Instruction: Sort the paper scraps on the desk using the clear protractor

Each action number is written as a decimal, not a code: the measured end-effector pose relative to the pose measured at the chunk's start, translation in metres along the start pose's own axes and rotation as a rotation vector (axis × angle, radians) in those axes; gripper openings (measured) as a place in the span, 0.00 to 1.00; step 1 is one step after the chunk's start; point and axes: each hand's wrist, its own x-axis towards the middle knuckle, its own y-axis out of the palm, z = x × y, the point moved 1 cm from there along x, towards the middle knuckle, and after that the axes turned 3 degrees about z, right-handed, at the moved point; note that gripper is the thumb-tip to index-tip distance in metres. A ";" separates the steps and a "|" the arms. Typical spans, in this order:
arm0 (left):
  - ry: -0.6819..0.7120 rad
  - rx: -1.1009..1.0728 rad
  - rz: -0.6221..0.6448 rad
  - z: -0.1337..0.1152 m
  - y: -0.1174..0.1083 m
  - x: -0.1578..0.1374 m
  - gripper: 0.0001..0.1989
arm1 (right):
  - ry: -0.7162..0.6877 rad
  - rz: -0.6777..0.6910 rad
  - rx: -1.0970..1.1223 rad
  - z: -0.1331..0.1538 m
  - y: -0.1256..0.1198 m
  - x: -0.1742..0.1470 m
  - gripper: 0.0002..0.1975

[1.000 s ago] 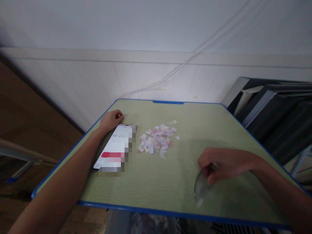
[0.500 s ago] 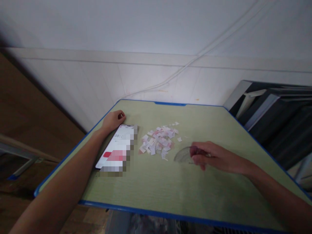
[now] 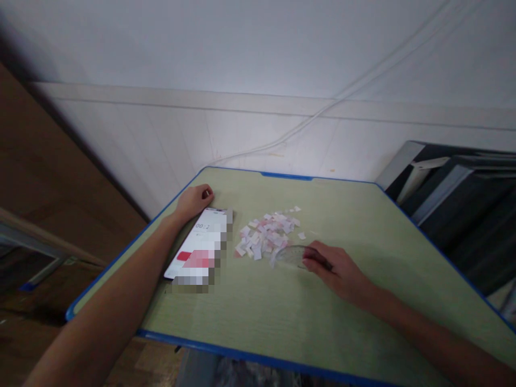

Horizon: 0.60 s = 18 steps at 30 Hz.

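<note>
My right hand (image 3: 326, 263) pinches a clear plastic protractor (image 3: 291, 255) at one end. The protractor's far part reaches over the lower right edge of a heap of small white and pink paper scraps (image 3: 268, 234). A single scrap (image 3: 302, 235) lies apart, to the right of the heap. Loosely curled, my left hand (image 3: 196, 199) rests on the tabletop near its far left edge, with nothing visible in its fingers. Just below that hand lies a phone (image 3: 201, 242), its bright screen showing a timer and a red button, partly blurred out.
The pale green table (image 3: 250, 301) has a blue rim and stands against a white wall (image 3: 169, 129). Dark flat panels (image 3: 463, 199) lean at the right. A brown wooden board (image 3: 52, 156) stands at the left. White cables (image 3: 290, 131) run down the wall.
My right hand has moved left with the protractor, which now meets the edge of the scraps. My left hand stays in place. The view has shifted slightly.
</note>
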 end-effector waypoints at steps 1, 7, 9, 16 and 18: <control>0.000 -0.001 0.000 0.000 0.000 0.000 0.13 | 0.002 -0.022 -0.003 0.000 0.001 0.001 0.09; -0.008 -0.003 0.005 0.000 -0.001 -0.001 0.12 | -0.005 -0.004 0.080 0.001 0.005 0.001 0.09; -0.005 -0.006 0.002 0.000 0.000 0.000 0.12 | 0.031 -0.048 0.081 0.001 0.004 0.001 0.09; -0.002 -0.039 0.011 0.002 0.000 0.000 0.13 | -0.016 0.072 0.172 0.004 0.004 0.000 0.10; -0.003 -0.042 0.006 0.002 0.000 0.000 0.13 | -0.002 0.045 0.171 0.005 0.005 0.000 0.10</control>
